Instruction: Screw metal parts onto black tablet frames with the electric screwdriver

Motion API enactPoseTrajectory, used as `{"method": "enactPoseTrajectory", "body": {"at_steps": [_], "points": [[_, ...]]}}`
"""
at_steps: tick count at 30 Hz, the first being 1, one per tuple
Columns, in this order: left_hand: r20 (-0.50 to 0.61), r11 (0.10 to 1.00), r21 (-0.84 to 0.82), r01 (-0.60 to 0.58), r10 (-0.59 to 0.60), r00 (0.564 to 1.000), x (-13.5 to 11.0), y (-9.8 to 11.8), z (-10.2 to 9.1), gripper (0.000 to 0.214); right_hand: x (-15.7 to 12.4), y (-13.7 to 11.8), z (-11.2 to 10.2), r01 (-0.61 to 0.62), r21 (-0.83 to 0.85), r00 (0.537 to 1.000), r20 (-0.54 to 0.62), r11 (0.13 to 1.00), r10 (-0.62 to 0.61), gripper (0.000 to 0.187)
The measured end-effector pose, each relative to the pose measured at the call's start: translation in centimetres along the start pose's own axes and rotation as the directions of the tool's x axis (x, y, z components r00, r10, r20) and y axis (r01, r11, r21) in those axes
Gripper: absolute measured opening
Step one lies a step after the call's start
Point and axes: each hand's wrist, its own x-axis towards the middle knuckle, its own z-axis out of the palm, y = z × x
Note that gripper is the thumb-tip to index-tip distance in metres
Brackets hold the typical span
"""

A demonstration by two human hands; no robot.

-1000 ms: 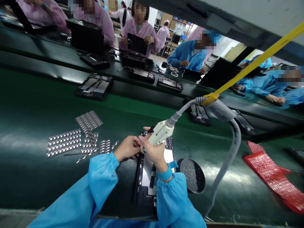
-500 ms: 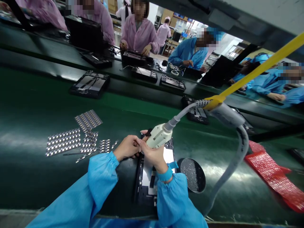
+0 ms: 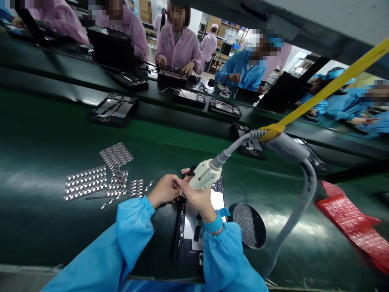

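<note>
A cream-coloured electric screwdriver (image 3: 204,175) on a grey cable leans in my right hand (image 3: 197,198), whose fingers are wrapped round its lower part. Its tip is hidden behind my hands. My left hand (image 3: 165,190) is closed with its fingertips against those of my right; what they pinch, if anything, does not show. Both hands are over the upper left edge of an opened tablet-like device (image 3: 189,239), which has a black frame and pale panels inside. Just right of the device is a round black dish (image 3: 249,225) of small grid-patterned parts.
Sheets of small metallic parts (image 3: 86,182) lie to the left. Red bubble wrap (image 3: 349,219) is at the right. A yellow strap (image 3: 334,87) holds up the grey cable (image 3: 299,211). Another opened device (image 3: 114,108) lies farther back. Co-workers sit across the bench.
The view has shifted slightly, so the bench things appear a little farther right. My hands keep the same grip on the screwdriver at the device's edge.
</note>
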Motion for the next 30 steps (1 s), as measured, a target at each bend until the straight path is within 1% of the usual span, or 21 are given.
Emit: {"method": "enactPoseTrajectory", "body": {"at_steps": [2,4,6,7,9,11,12,13,15,17,19,22,24,26,28,30], "points": [[-0.022,1.0,0.01,-0.008,0.008,1.0,-0.1,-0.2,0.3,0.007,0.1,-0.3,0.0,0.01,0.014,1.0,0.001,1.0,-0.01,0.027],[-0.05,0.999,0.025,-0.026,0.027,0.998,-0.5,-0.2,0.4,0.012,0.1,-1.1,-0.2,0.052,0.025,0.999,-0.011,0.998,-0.051,0.03],[-0.05,0.995,0.087,-0.043,0.048,0.998,-1.5,-0.1,-0.3,0.022,-0.1,-2.3,-1.0,0.115,0.035,0.993,-0.045,0.993,-0.113,0.038],[-0.054,0.988,0.15,-0.049,0.058,0.997,-2.1,-0.1,-0.9,0.026,-0.2,-3.0,-1.8,0.145,0.039,0.988,-0.064,0.989,-0.143,0.042],[-0.108,0.941,0.336,-0.048,0.089,0.99,-3.5,-0.1,-2.9,0.029,-0.6,-4.2,-3.9,0.182,0.039,0.978,-0.105,0.982,-0.178,0.048],[-0.216,0.843,0.538,-0.019,0.16,0.963,-4.7,-0.2,-5.4,0.027,-1.1,-5.0,-6.6,0.188,0.022,0.972,-0.149,0.982,-0.183,0.043],[-0.241,0.79,0.613,-0.001,0.188,0.952,-5.0,-0.3,-6.7,0.028,-1.4,-5.1,-8.1,0.181,0.006,0.969,-0.172,0.983,-0.177,0.038],[-0.227,0.741,0.671,0.0,0.205,0.952,-5.1,-0.5,-7.9,0.03,-1.7,-5.1,-9.6,0.171,-0.012,0.966,-0.195,0.985,-0.17,0.033],[-0.158,0.686,0.727,-0.024,0.201,0.967,-4.7,-1.0,-9.8,0.036,-2.3,-4.7,-12.3,0.144,-0.04,0.96,-0.238,0.989,-0.149,0.028],[-0.079,0.67,0.741,-0.05,0.161,0.984,-3.7,-1.8,-11.0,0.037,-2.8,-3.9,-14.5,0.127,-0.054,0.948,-0.287,0.99,-0.137,0.031],[-0.024,0.666,0.744,-0.051,0.102,0.994,-2.4,-2.6,-11.6,0.03,-3.2,-2.9,-16.1,0.137,-0.062,0.927,-0.344,0.989,-0.15,0.034],[0.007,0.663,0.748,-0.027,0.033,0.999,-1.1,-3.3,-11.8,0.024,-3.8,-1.6,-17.3,0.171,-0.071,0.88,-0.438,0.983,-0.185,0.03],[0.009,0.642,0.767,-0.024,0.027,1.0,-1.0,-3.3,-11.8,0.025,-4.0,-0.8,-17.4,0.181,-0.075,0.853,-0.485,0.981,-0.194,0.027],[0.039,0.606,0.795,-0.035,0.007,0.999,-1.4,-2.8,-11.8,0.028,-4.2,-0.3,-17.4,0.178,-0.079,0.845,-0.499,0.981,-0.193,0.027],[0.059,0.58,0.814,-0.028,-0.034,0.998,-2.0,-2.3,-11.9,0.031,-4.2,0.2,-17.3,0.168,-0.083,0.848,-0.496,0.982,-0.187,0.03],[0.044,0.561,0.828,-0.002,-0.062,0.997,-2.4,-2.1,-12.4,0.031,-4.0,0.5,-17.3,0.16,-0.081,0.851,-0.493,0.984,-0.179,0.032]]}}
